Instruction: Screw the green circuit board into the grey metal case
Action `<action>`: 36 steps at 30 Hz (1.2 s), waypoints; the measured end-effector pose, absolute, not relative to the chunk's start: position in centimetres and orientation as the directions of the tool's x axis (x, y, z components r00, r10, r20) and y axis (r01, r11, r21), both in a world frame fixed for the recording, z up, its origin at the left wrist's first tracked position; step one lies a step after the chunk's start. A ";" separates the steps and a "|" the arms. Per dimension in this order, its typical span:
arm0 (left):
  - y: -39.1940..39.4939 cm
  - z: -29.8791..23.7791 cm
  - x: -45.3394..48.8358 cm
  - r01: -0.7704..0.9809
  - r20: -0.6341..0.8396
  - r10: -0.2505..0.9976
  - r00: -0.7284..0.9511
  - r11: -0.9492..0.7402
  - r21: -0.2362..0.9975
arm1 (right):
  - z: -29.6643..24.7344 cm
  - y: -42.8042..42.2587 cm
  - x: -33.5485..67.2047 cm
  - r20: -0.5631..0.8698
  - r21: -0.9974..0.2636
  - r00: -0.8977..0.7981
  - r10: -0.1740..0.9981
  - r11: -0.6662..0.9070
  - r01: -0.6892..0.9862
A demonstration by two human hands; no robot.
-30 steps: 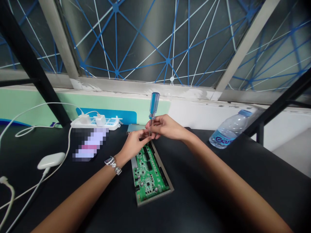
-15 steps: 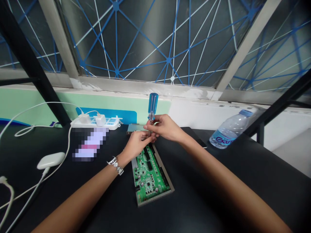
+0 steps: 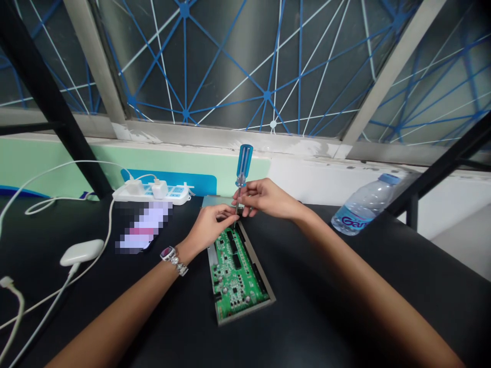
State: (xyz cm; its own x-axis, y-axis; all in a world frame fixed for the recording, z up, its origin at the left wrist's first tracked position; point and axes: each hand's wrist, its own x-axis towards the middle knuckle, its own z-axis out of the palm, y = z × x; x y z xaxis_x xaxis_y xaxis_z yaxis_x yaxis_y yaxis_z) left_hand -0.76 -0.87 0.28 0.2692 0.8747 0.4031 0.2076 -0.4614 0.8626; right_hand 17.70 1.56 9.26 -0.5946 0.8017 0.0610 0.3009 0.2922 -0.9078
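A screwdriver (image 3: 244, 162) with a clear blue handle stands nearly upright over the green circuit board (image 3: 240, 278), its handle leaning slightly right. My right hand (image 3: 270, 198) pinches the metal shaft just below the handle. Lower on the same shaft, the thumb and fingers of my left hand (image 3: 210, 224) close round it near the tip. The tip points at the far part of the board; whether it touches a screw cannot be made out. The board sits in a shallow metal tray (image 3: 247, 314), whose far end is partly covered by my hands.
Left of the board lie a phone with a blurred screen (image 3: 143, 230), a white charger (image 3: 82, 252) with cables, and a white power strip (image 3: 153, 193). A plastic water bottle (image 3: 362, 207) stands tilted in view at right. Black frame bars (image 3: 57, 97) rise on both sides.
The screwdriver's handle has shifted slightly up and right and leans more. My left hand has turned and moved a little left, showing a watch face. My right-hand fingers have shifted on the shaft.
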 end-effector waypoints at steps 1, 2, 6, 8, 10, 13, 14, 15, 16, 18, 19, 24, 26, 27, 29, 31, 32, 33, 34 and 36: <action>-0.8 0.2 -0.7 0.207 0.411 0.870 0.273 -0.470 0.858 | 9.3 1.5 17.6 0.053 -0.911 -0.599 0.799 0.284 0.298; -0.7 0.1 -0.6 0.208 0.417 0.866 0.277 -0.478 0.853 | 9.3 1.5 17.5 0.046 -0.914 -0.601 0.798 0.277 0.297; -0.4 -0.1 -0.1 0.233 0.436 0.853 0.286 -0.504 0.832 | 9.2 1.1 17.0 0.036 -0.924 -0.621 0.783 0.263 0.278; -0.1 -0.3 0.2 0.234 0.434 0.852 0.293 -0.504 0.832 | 9.0 0.9 16.7 0.044 -0.931 -0.632 0.774 0.262 0.256; 0.1 -0.5 0.5 0.214 0.425 0.858 0.288 -0.491 0.845 | 8.8 0.7 16.3 0.047 -0.934 -0.635 0.771 0.260 0.246; 0.2 -0.8 0.9 0.149 0.408 0.866 0.289 -0.462 0.874 | 8.2 0.8 16.0 0.046 -0.927 -0.615 0.787 0.263 0.268; 0.2 -0.8 1.0 0.121 0.400 0.867 0.297 -0.450 0.885 | 8.1 0.9 16.0 0.056 -0.920 -0.597 0.800 0.274 0.281; 0.1 -0.8 1.0 0.093 0.391 0.868 0.305 -0.436 0.895 | 7.9 1.0 16.0 0.074 -0.911 -0.578 0.813 0.291 0.292; 0.0 -0.8 1.0 0.072 0.382 0.870 0.311 -0.422 0.904 | 7.8 1.2 16.1 0.096 -0.903 -0.559 0.824 0.309 0.300; -0.3 -0.6 0.9 0.057 0.365 0.879 0.307 -0.399 0.915 | 7.9 1.4 16.4 0.126 -0.891 -0.537 0.834 0.333 0.308; -0.4 -0.4 0.7 0.068 0.356 0.885 0.301 -0.392 0.917 | 8.0 1.6 16.6 0.129 -0.891 -0.534 0.836 0.334 0.308; -1.0 0.4 -0.6 0.178 0.344 0.896 0.280 -0.400 0.899 | 9.0 1.8 17.6 0.089 -0.907 -0.563 0.822 0.301 0.295; -1.0 0.6 -1.0 0.205 0.361 0.890 0.278 -0.422 0.883 | 9.2 1.7 17.7 0.073 -0.909 -0.582 0.810 0.294 0.296; -1.1 0.7 -1.1 0.218 0.366 0.888 0.277 -0.430 0.876 | 9.2 1.6 17.7 0.068 -0.908 -0.586 0.808 0.293 0.298; -1.1 0.6 -1.1 0.232 0.375 0.887 0.269 -0.438 0.869 | 8.9 1.5 17.5 0.076 -0.903 -0.578 0.813 0.302 0.306; -1.1 0.5 -1.1 0.232 0.375 0.891 0.257 -0.434 0.871 | 8.5 1.5 17.3 0.111 -0.878 -0.562 0.820 0.346 0.331; -1.1 0.4 -1.0 0.229 0.377 0.892 0.250 -0.433 0.872 | 8.2 1.6 17.1 0.135 -0.857 -0.557 0.820 0.379 0.350; -1.1 0.3 -1.0 0.229 0.381 0.892 0.245 -0.435 0.871 | 7.9 1.6 17.1 0.160 -0.831 -0.553 0.817 0.414 0.371; -1.1 0.3 -0.9 0.235 0.386 0.889 0.244 -0.441 0.866 | 7.6 1.6 17.0 0.183 -0.805 -0.553 0.812 0.447 0.389; -1.3 0.4 -1.0 0.269 0.399 0.880 0.258 -0.462 0.845 | 7.2 1.6 16.9 0.225 -0.763 -0.561 0.797 0.502 0.407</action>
State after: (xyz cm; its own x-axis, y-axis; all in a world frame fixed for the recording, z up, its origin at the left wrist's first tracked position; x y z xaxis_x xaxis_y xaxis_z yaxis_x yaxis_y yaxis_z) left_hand -1.02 -1.26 0.45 0.2576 0.8798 0.3994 0.2690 -0.4623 0.8449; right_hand 16.86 1.58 7.24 -0.5611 0.7966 0.2248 0.4070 0.5020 -0.7631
